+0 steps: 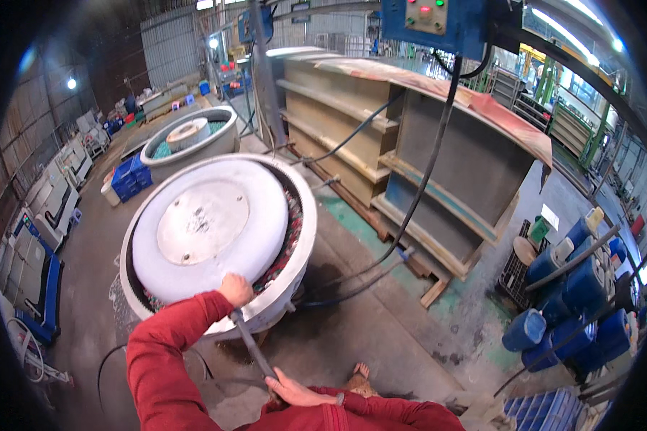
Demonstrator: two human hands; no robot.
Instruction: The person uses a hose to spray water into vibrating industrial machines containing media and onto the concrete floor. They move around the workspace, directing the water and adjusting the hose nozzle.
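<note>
By the tub's (308, 228) near edge my left hand (236, 289) clenches the bar (251, 345); my right hand (296, 390) lies on it, fingers straight. I seem to be levering, which next calls for even pressure.

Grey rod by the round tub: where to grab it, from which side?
Probably near both ends of the grey rod, from the wearer's side: it is slim and runs from beside the tub toward the body, so a hand should wrap around it. The left hand is at the tub end, the right hand at the near end.
</note>
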